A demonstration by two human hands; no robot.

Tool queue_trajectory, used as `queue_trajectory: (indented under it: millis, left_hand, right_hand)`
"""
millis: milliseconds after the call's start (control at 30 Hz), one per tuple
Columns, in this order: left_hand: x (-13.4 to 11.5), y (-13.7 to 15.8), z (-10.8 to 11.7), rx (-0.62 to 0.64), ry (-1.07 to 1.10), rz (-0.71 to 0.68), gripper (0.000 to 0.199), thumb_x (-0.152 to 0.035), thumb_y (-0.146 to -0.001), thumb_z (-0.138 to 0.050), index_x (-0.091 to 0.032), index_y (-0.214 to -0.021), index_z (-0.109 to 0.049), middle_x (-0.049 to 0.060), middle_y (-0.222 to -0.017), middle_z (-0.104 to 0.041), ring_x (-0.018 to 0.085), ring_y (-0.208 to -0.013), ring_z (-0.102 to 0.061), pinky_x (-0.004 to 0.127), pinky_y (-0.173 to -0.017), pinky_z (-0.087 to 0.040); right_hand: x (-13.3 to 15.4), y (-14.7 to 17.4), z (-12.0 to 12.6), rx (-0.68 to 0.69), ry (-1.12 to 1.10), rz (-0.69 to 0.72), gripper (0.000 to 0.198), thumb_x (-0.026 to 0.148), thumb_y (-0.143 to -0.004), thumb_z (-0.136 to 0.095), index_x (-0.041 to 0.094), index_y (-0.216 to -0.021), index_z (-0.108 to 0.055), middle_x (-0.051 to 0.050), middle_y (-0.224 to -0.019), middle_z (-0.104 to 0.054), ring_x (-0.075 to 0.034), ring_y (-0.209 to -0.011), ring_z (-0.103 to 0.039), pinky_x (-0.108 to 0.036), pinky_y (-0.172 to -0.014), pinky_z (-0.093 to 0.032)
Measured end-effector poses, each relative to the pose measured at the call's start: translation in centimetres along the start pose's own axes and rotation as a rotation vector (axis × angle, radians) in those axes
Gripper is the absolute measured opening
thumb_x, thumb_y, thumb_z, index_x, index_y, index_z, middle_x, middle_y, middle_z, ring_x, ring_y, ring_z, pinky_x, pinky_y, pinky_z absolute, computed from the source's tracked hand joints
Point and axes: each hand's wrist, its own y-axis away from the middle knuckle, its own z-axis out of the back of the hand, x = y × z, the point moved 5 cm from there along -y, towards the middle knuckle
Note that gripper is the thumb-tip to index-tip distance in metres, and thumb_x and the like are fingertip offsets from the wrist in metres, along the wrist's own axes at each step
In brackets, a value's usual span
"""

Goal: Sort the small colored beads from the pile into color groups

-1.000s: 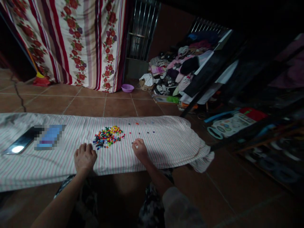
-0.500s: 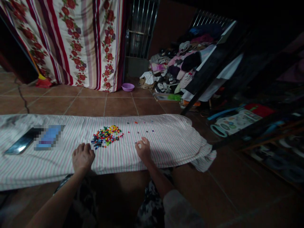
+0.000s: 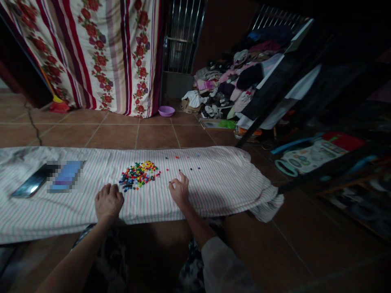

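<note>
A heap of small coloured beads point(image 3: 139, 175) lies on a pink-striped white cloth point(image 3: 214, 183) spread over the tiled floor. A few loose beads point(image 3: 183, 162) are scattered to the heap's right. My left hand point(image 3: 108, 201) rests on the cloth with its fingers curled, just below and left of the heap. To the heap's right, my right hand point(image 3: 179, 189) sits on the cloth with one finger stretched toward the loose beads. Whether it pinches a bead is too small to tell.
A dark phone point(image 3: 29, 185) and a blurred blue item point(image 3: 65, 176) lie at the cloth's left. A floral curtain point(image 3: 100, 53), a purple bowl point(image 3: 166, 111) and a pile of clothes point(image 3: 232, 89) stand behind. Dark shelving point(image 3: 320, 122) fills the right.
My right hand has shifted slightly left and extended a finger toward the loose beads. The left hand stays in place. The camera has tilted a little.
</note>
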Motion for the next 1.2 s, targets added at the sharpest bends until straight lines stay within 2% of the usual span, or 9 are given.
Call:
queue_trajectory:
  millis: [300,500,667,867,1067,1200]
  left_hand:
    - [0.1,0.0,0.0,-0.002,0.026,0.003,0.036,-0.025,-0.089,-0.038,-0.016,-0.115,-0.062,0.016,-0.126,-0.059,0.029,-0.117,-0.054,0.043,-0.099,-0.038]
    - [0.0,0.0,0.1,0.012,0.036,0.008,0.037,-0.025,-0.088,-0.04,-0.016,-0.115,-0.062,0.016,-0.127,-0.059,0.029,-0.114,-0.055,0.045,-0.098,-0.04]
    - [0.0,0.0,0.0,0.013,0.047,0.012,0.036,-0.024,-0.089,-0.039,-0.016,-0.115,-0.062,0.017,-0.128,-0.059,0.03,-0.119,-0.053,0.045,-0.1,-0.04]
    - [0.0,0.0,0.0,0.02,0.027,0.006,0.036,-0.025,-0.09,-0.038,-0.017,-0.116,-0.062,0.015,-0.129,-0.059,0.029,-0.119,-0.053,0.044,-0.099,-0.039]
    - [0.2,0.0,-0.3,0.005,0.042,0.011,0.037,-0.026,-0.09,-0.038,-0.016,-0.116,-0.062,0.016,-0.126,-0.059,0.028,-0.117,-0.053,0.043,-0.099,-0.037]
    - [0.3,0.0,-0.5,-0.027,0.027,-0.016,0.034,-0.026,-0.09,-0.039,-0.016,-0.112,-0.062,0.014,-0.123,-0.06,0.028,-0.113,-0.054,0.041,-0.097,-0.037]
  right_hand:
    - [-0.2,0.5,-0.1,0.007,0.013,-0.032,0.007,0.019,-0.085,-0.061,0.018,-0.083,-0.067,-0.016,-0.136,-0.049,-0.03,-0.127,-0.041,-0.047,-0.105,-0.038]
    - [-0.2,0.7,0.0,-0.062,-0.02,-0.034,0.004,0.018,-0.082,-0.063,0.019,-0.081,-0.066,-0.013,-0.132,-0.051,-0.029,-0.124,-0.043,-0.046,-0.102,-0.04]
    - [-0.4,1.0,0.0,-0.075,-0.025,-0.045,0.003,0.021,-0.082,-0.063,0.02,-0.083,-0.065,-0.014,-0.13,-0.053,-0.028,-0.122,-0.043,-0.044,-0.103,-0.04]
    - [-1.4,1.1,0.2,-0.137,-0.14,-0.082,0.019,0.016,-0.086,-0.046,0.018,-0.097,-0.061,-0.013,-0.111,-0.062,-0.024,-0.112,-0.053,-0.041,-0.1,-0.041]
    - [-3.2,1.2,0.9,-0.234,-0.274,-0.294,0.034,0.015,-0.083,-0.035,0.015,-0.108,-0.059,-0.015,-0.105,-0.063,-0.024,-0.101,-0.058,-0.039,-0.09,-0.048]
    - [-1.6,1.7,1.2,-0.197,-0.31,-0.257,0.032,0.021,-0.086,-0.038,0.017,-0.111,-0.059,-0.012,-0.106,-0.064,-0.022,-0.096,-0.06,-0.034,-0.083,-0.051]
